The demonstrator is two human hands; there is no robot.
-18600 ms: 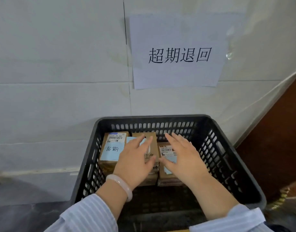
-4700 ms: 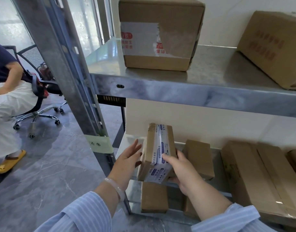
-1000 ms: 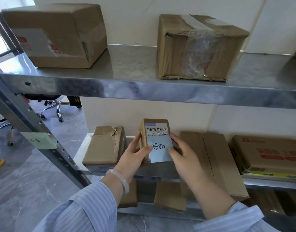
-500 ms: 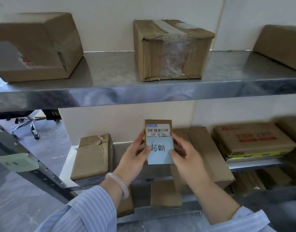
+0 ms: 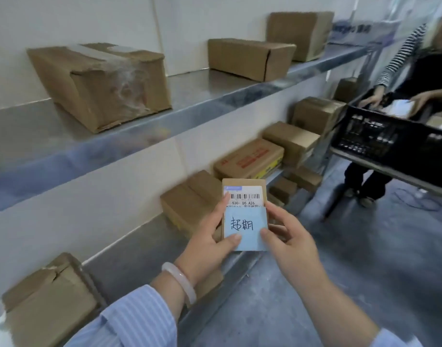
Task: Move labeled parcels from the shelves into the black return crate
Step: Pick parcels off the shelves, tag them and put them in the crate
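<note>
I hold a small cardboard parcel (image 5: 244, 196) upright in front of me, clear of the shelves. It carries a white barcode label and a blue handwritten note (image 5: 245, 227). My left hand (image 5: 210, 242) grips its left edge, thumb on the note. My right hand (image 5: 288, 242) grips its right edge. A black crate (image 5: 380, 136) stands on a table at the right, well beyond the parcel.
Metal shelves (image 5: 165, 116) run along the left wall with several plain cardboard boxes on the upper and lower levels. Another person (image 5: 412, 78) in a striped sleeve stands behind the crate with hands in it. Grey floor (image 5: 365, 259) lies open to the right.
The view has swung right along the shelves, bringing the black crate and the other person into sight. The parcel stays held in both hands.
</note>
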